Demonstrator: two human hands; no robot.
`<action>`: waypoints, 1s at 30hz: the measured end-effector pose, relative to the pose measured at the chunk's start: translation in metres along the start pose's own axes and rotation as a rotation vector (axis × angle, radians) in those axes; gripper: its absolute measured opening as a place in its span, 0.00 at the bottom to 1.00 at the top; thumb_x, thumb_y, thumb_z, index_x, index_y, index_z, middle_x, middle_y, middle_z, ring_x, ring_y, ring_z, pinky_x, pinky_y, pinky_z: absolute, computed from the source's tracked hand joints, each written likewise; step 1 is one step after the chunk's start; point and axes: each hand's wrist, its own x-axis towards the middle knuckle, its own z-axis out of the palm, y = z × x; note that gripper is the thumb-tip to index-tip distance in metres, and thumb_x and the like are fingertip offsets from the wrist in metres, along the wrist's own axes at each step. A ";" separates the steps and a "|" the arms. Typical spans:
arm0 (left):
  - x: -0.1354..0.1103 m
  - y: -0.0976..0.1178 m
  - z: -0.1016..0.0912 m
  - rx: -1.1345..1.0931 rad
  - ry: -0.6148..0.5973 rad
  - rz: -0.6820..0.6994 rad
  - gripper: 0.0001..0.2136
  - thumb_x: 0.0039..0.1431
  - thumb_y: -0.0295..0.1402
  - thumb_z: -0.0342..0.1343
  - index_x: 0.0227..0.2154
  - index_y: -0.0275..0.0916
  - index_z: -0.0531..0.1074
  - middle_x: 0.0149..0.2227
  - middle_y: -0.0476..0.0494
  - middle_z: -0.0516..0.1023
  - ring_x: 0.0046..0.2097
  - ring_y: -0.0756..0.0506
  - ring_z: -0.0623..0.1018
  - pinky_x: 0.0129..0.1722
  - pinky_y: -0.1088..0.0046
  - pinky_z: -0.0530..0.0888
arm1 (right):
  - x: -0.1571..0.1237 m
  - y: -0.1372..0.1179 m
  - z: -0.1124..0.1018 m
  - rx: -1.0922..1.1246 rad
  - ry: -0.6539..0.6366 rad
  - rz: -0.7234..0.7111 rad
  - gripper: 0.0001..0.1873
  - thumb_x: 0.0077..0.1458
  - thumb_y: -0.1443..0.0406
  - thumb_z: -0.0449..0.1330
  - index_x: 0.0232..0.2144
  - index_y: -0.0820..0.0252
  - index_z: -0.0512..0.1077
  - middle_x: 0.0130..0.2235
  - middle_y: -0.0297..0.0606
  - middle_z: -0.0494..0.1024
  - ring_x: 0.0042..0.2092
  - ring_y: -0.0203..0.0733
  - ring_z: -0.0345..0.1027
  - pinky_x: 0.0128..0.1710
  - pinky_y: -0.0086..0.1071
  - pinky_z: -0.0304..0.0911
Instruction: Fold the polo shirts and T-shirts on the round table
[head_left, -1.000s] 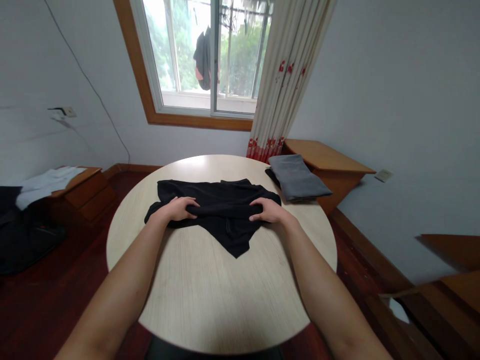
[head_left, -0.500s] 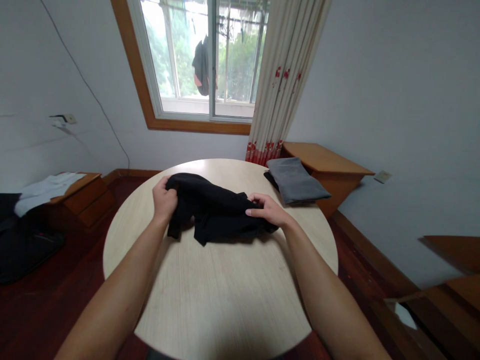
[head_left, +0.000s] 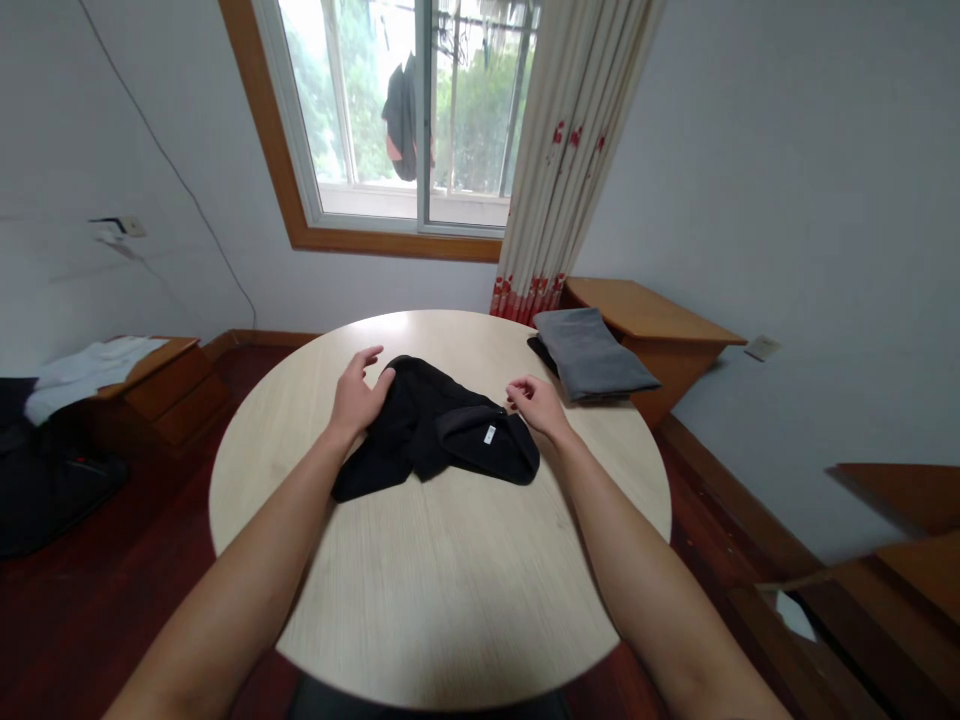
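A black garment that looks like a pair of shorts [head_left: 420,425] lies crumpled on the round table [head_left: 450,570]. Its wide opening faces right, and a small white label [head_left: 490,435] shows inside. At the garment's upper left, my left hand [head_left: 360,395] is open, fingers spread, its thumb against the fabric. My right hand [head_left: 538,405] is closed at the upper right edge of the opening, its curled fingertips pinching the cloth there. At the table's back right lies a folded grey garment [head_left: 592,355], on top of a black cloth [head_left: 541,352].
Behind the table are a window [head_left: 420,110] and a long curtain [head_left: 551,180]. A wooden cabinet [head_left: 645,310] stands close to the table's back right. To the left, white cloth [head_left: 97,375] lies on a low wooden stand [head_left: 176,400], near a black bag [head_left: 52,500].
The black shorts have gone from bunched and partly lifted to lying flatter, with the labelled opening turned into view. My left hand has let go and moved right; its fingers have spread.
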 end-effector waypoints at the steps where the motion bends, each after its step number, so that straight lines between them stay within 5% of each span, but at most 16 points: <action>1: -0.002 0.003 0.000 0.066 -0.050 0.066 0.18 0.60 0.38 0.57 0.52 0.41 0.71 0.57 0.38 0.75 0.58 0.38 0.74 0.60 0.53 0.69 | -0.001 -0.001 -0.001 0.001 -0.009 -0.005 0.10 0.56 0.59 0.58 0.32 0.61 0.73 0.29 0.38 0.79 0.30 0.40 0.73 0.32 0.32 0.67; 7: -0.019 0.006 0.015 0.278 -0.468 0.232 0.32 0.56 0.48 0.63 0.61 0.41 0.66 0.70 0.35 0.58 0.69 0.34 0.59 0.68 0.51 0.58 | -0.005 -0.011 0.000 -0.097 -0.120 -0.087 0.12 0.57 0.58 0.59 0.32 0.60 0.76 0.32 0.39 0.80 0.33 0.42 0.73 0.36 0.33 0.67; 12: -0.025 -0.006 0.022 0.390 -0.780 0.167 0.49 0.46 0.55 0.67 0.69 0.46 0.55 0.74 0.34 0.40 0.73 0.28 0.47 0.68 0.46 0.54 | -0.009 -0.016 0.000 -0.121 -0.263 -0.162 0.13 0.59 0.57 0.59 0.37 0.61 0.78 0.38 0.41 0.82 0.39 0.43 0.74 0.41 0.34 0.67; 17: -0.023 -0.002 0.014 0.502 -0.945 0.072 0.60 0.38 0.51 0.73 0.72 0.48 0.45 0.74 0.34 0.29 0.72 0.23 0.42 0.65 0.42 0.56 | -0.015 -0.022 -0.002 -0.168 -0.458 -0.150 0.19 0.58 0.54 0.63 0.45 0.59 0.78 0.46 0.43 0.81 0.45 0.46 0.75 0.48 0.39 0.68; 20: -0.023 0.007 0.013 0.579 -0.943 0.008 0.60 0.37 0.49 0.73 0.72 0.49 0.45 0.74 0.37 0.29 0.72 0.24 0.45 0.65 0.44 0.58 | -0.017 -0.025 -0.006 -0.198 -0.584 -0.164 0.32 0.48 0.52 0.71 0.54 0.58 0.75 0.55 0.45 0.77 0.54 0.52 0.72 0.56 0.44 0.65; 24: -0.022 0.012 0.016 0.628 -0.789 -0.042 0.54 0.40 0.45 0.73 0.70 0.50 0.51 0.74 0.40 0.43 0.68 0.28 0.61 0.64 0.52 0.64 | -0.019 -0.025 -0.007 -0.213 -0.693 -0.189 0.46 0.37 0.54 0.77 0.59 0.57 0.71 0.60 0.47 0.72 0.60 0.56 0.67 0.62 0.48 0.60; 30: -0.018 -0.007 0.020 0.618 -0.482 -0.070 0.33 0.48 0.32 0.66 0.61 0.45 0.69 0.61 0.40 0.71 0.53 0.33 0.78 0.53 0.57 0.74 | -0.019 -0.022 0.002 -0.252 -0.620 -0.209 0.34 0.37 0.67 0.74 0.50 0.59 0.75 0.53 0.44 0.76 0.54 0.52 0.70 0.57 0.43 0.63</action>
